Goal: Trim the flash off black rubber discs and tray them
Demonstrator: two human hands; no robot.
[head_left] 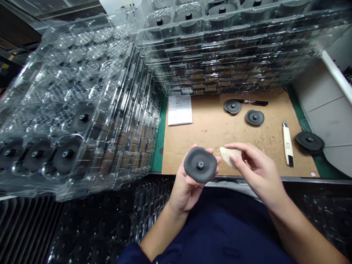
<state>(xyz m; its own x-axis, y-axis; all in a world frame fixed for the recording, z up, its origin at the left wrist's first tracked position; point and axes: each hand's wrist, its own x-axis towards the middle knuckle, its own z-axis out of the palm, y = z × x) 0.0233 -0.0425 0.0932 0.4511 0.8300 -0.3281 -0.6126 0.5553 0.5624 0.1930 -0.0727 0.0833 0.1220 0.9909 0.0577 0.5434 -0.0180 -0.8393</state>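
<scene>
My left hand (pixel 187 187) holds a black rounded disc-shaped part (pixel 192 170) with a short stem at its centre, face up, fingers round its rim. Just to the right, my right hand (pixel 255 168) pinches a cream-coloured flat pad (pixel 228 156) between thumb and fingers; its material I cannot make out. The pad is close to the part's right edge, with a small gap between them. Beyond my hands, two more black parts, one (pixel 232 106) by a black marker (pixel 255 102) and another (pixel 255 117), lie on a cardboard sheet (pixel 209 135).
Stacked clear plastic trays rise at the left (pixel 121 106) and at the back (pixel 220 55), holding similar black parts. A utility knife (pixel 287 145) lies right, beside more black parts (pixel 310 142). A printed paper (pixel 180 110) lies at the cardboard's back left. A white panel (pixel 330 106) borders the right.
</scene>
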